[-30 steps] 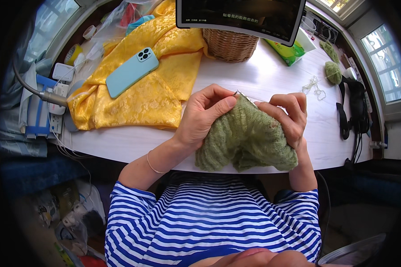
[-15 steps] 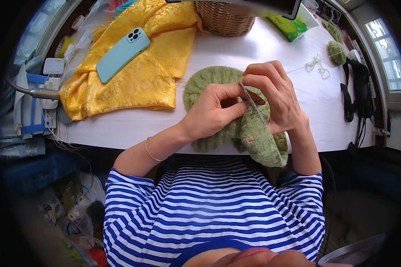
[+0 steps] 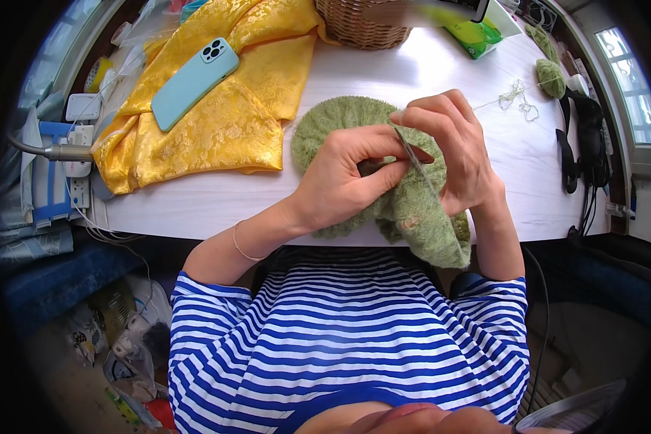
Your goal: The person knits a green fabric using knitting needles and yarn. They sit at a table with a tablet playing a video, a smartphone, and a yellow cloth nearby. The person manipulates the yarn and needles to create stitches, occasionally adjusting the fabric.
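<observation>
A fuzzy green knitted piece (image 3: 340, 119) lies on the white table (image 3: 441, 69) and hangs over its near edge. My left hand (image 3: 347, 177) pinches a fold of the knit at its middle. My right hand (image 3: 452, 148) holds a thin metal needle (image 3: 412, 159) between thumb and fingers, its point slanting down into the knit right beside the left fingertips. A thin bracelet circles my left wrist.
A yellow patterned cloth (image 3: 217, 108) with a light blue phone (image 3: 194, 83) on it lies at the left. Behind are a wicker basket (image 3: 358, 29) and a green packet (image 3: 477, 36). Green yarn ball (image 3: 551, 76), loose thread (image 3: 517, 98) and black straps (image 3: 582, 145) lie right. A power strip (image 3: 76, 170) hangs left.
The knit went from bunched in both hands at the table edge to spread flatter on the table. My right hand now holds the needle over it.
</observation>
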Action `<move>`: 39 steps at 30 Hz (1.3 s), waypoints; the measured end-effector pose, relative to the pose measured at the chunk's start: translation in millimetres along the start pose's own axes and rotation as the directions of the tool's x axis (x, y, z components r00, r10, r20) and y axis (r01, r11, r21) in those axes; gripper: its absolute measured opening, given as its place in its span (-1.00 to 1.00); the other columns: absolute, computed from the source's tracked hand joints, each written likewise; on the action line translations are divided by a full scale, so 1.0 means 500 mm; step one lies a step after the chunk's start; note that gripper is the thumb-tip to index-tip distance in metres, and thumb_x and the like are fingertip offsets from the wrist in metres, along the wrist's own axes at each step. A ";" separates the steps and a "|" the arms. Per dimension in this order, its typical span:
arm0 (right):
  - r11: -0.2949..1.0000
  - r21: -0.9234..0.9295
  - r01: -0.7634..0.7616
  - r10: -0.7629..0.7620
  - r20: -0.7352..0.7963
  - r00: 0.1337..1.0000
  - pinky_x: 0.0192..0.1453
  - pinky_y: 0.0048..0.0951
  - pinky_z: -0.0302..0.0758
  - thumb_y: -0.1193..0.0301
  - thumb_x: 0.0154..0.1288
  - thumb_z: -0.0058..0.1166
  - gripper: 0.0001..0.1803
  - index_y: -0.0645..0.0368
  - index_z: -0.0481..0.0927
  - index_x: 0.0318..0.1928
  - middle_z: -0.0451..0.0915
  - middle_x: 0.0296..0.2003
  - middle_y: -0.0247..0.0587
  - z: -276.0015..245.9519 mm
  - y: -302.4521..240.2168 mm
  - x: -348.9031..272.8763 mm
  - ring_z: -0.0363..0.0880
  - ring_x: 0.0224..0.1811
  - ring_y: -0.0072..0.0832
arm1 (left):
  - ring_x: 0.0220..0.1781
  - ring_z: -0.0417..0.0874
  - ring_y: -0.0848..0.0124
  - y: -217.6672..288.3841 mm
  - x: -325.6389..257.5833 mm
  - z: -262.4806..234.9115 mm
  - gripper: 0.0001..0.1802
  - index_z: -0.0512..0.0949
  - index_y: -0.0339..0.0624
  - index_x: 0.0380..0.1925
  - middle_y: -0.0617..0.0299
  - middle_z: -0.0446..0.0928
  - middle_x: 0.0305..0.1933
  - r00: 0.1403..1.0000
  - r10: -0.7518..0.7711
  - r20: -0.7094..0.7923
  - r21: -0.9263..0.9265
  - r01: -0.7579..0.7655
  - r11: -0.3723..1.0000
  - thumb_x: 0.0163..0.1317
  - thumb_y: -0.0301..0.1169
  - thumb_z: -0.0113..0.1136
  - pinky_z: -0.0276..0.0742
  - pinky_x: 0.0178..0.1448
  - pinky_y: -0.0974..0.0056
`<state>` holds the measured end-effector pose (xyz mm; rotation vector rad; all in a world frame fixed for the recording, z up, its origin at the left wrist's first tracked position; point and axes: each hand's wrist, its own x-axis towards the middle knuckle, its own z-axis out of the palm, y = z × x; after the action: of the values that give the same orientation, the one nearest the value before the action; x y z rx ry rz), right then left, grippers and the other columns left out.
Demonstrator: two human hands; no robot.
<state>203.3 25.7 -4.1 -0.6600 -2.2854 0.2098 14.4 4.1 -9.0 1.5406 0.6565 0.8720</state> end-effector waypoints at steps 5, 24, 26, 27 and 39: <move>0.999 -0.013 -0.037 0.038 0.055 0.998 -0.25 -0.35 0.26 -0.02 -0.34 0.17 -0.32 0.10 0.47 -0.14 0.42 -0.34 -0.27 0.009 -0.012 0.009 0.33 -0.36 -0.32 | -0.44 0.48 0.50 -0.011 -0.002 0.003 -0.84 0.61 -0.31 -0.33 0.23 0.52 -0.42 0.995 0.091 -0.028 0.144 -0.086 0.986 0.08 -0.62 0.09 0.38 -0.37 0.41; 0.953 -0.296 -0.063 -0.047 -0.351 0.935 -0.39 -0.50 0.03 0.16 -0.12 0.21 -0.70 0.09 0.58 -0.43 0.23 -0.75 -0.50 -0.027 -0.024 -0.007 0.15 -0.65 -0.56 | -0.24 0.51 0.59 0.015 0.002 -0.025 -0.81 0.56 -0.34 -0.18 0.27 0.54 -0.25 0.982 -0.006 -0.187 -0.307 -0.052 0.950 0.24 -0.51 0.10 0.44 -0.13 0.50; 0.964 -0.261 -0.053 -0.052 -0.380 0.924 -0.39 -0.49 0.04 0.18 -0.12 0.21 -0.71 0.10 0.57 -0.42 0.26 -0.75 -0.50 -0.025 -0.027 -0.006 0.14 -0.65 -0.56 | -0.22 0.54 0.57 0.017 0.005 -0.026 -0.79 0.55 -0.33 -0.15 0.23 0.57 -0.21 0.980 -0.003 -0.201 -0.400 -0.079 0.913 0.25 -0.49 0.09 0.48 -0.10 0.49; 0.966 -0.255 -0.046 -0.051 -0.358 0.932 -0.39 -0.48 0.05 0.19 -0.11 0.21 -0.71 0.12 0.57 -0.42 0.28 -0.74 -0.49 -0.026 -0.030 -0.007 0.16 -0.65 -0.56 | -0.19 0.57 0.54 0.015 0.004 -0.026 -0.77 0.53 -0.31 -0.11 0.18 0.59 -0.17 0.978 -0.008 -0.207 -0.414 -0.080 0.907 0.25 -0.48 0.09 0.53 -0.06 0.45; 0.978 -0.208 0.022 -0.092 -0.337 0.937 -0.37 -0.48 0.03 0.10 -0.15 0.25 -0.65 0.08 0.60 -0.43 0.18 -0.79 -0.54 -0.022 -0.055 -0.012 0.12 -0.66 -0.61 | -0.16 0.57 0.55 0.008 -0.007 -0.019 -0.79 0.51 -0.29 -0.10 0.19 0.58 -0.14 0.975 0.075 -0.210 -0.402 -0.156 0.902 0.27 -0.51 0.05 0.53 -0.02 0.45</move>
<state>203.6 -1.1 9.2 -0.6723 -1.9951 -0.1589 4.2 6.2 -5.4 1.1260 0.4750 1.1781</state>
